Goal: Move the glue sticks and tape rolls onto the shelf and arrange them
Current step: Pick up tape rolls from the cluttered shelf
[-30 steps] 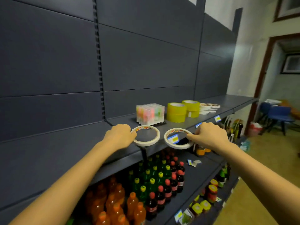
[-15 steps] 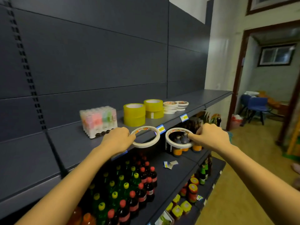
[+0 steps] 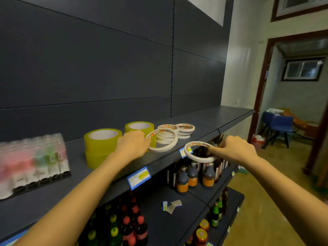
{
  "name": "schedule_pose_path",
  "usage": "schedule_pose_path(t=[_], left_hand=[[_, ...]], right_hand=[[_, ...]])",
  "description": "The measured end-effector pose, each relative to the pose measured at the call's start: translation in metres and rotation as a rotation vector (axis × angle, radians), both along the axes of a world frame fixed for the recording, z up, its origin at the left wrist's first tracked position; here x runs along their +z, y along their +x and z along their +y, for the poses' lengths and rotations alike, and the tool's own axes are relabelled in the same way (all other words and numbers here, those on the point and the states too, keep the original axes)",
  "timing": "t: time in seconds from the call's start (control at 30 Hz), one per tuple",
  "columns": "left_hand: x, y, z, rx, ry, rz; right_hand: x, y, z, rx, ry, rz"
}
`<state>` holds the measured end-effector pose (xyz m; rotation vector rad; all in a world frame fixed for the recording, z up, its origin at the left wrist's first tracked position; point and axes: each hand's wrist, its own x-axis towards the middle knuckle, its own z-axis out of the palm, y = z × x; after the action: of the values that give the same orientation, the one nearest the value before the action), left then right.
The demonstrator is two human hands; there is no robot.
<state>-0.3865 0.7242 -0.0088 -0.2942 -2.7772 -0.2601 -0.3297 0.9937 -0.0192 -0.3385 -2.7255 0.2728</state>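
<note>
The left hand point(image 3: 133, 145) pinches a tilted tape roll point(image 3: 165, 149) by its near rim, fingers curled round the thin white ring; the roll hangs over the front part of the top shelf point(image 3: 221, 116), its far edge raised, just in front of two stacks of thin white rolls point(image 3: 185, 130) that lie flat on the shelf; the right hand point(image 3: 233, 150) grips a second tape roll point(image 3: 201, 159) with thumb and fingers closed on its right rim, holding it roughly level out past the shelf's front edge, above dark sauce bottles point(image 3: 193, 174) on the shelf below; the two held rolls are near each other but apart; left of the left hand stand two stacks of wide yellow tape rolls point(image 3: 102, 148), one closer to the front, one further back and partly hidden by the hand; at the far left a wrapped pack of glue sticks point(image 3: 35, 160) stands upright on the shelf, blurred; blue price tags point(image 3: 139, 177) hang on the shelf's front lip; capped soda bottles point(image 3: 127, 228) fill the lower shelf; a blue chair point(image 3: 282, 125) stands beyond the doorway on the right
</note>
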Motion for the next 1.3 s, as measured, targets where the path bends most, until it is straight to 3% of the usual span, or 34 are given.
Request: schedule_pose_path(t=[0.43,1.0,1.17,1.3], left_hand=[[0.014,-0.082,0.085,0.242,-0.152,0.115],[0.003,-0.155,0.136,0.583,-0.469,-0.059],[0.003,-0.153,0.138,0.649,-0.446,0.041],[0.006,-0.139,0.131,0.663,-0.411,0.249]], right_hand=[[0.005,-0.134,0.058,0.124,-0.044,0.038],[0.012,-0.274,0.093,0.471,-0.099,0.032],[0.009,-0.291,0.087,0.544,-0.048,-0.04],[0.01,-0.296,0.086,0.552,0.111,-0.137]])
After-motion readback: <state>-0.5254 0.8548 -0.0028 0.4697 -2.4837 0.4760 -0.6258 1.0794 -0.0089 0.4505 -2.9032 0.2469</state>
